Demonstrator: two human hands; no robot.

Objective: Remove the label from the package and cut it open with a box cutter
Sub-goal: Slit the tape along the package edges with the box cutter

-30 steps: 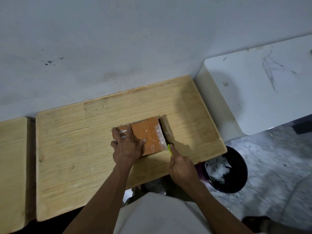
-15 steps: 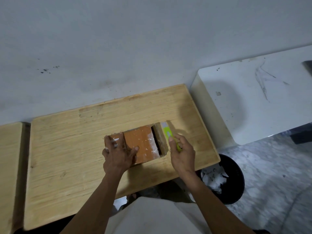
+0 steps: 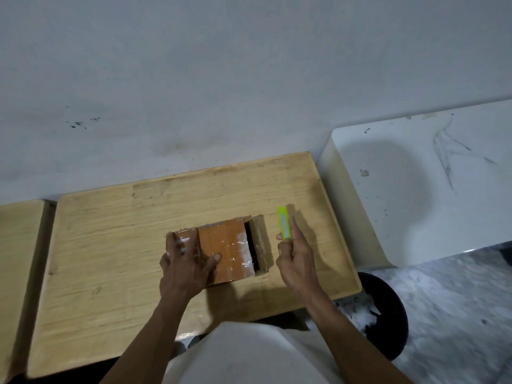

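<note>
While the package (image 3: 221,249) is lying near the middle of the wooden table (image 3: 110,245), I am seeing its right end flap (image 3: 259,245) standing open, with a dark gap showing between the flap and the taped orange top. Clear tape is glinting across that top. My left hand (image 3: 187,261) is pressing flat on the package's left part, fingers spread, thumb reaching onto the orange face; it is bearing down rather than gripping. My right hand (image 3: 295,259) is hovering just right of the open flap, fingers curled around the lime-green box cutter (image 3: 284,223), whose free end is pointing away from me. I cannot tell whether a blade is extended. Cutter and package are sitting apart, not touching. A second wooden surface (image 3: 19,259) is adjoining on the left, a white counter (image 3: 429,189) is standing to the right, and a black bin (image 3: 388,322) holding white scraps is sitting on the floor below the table's right corner.
</note>
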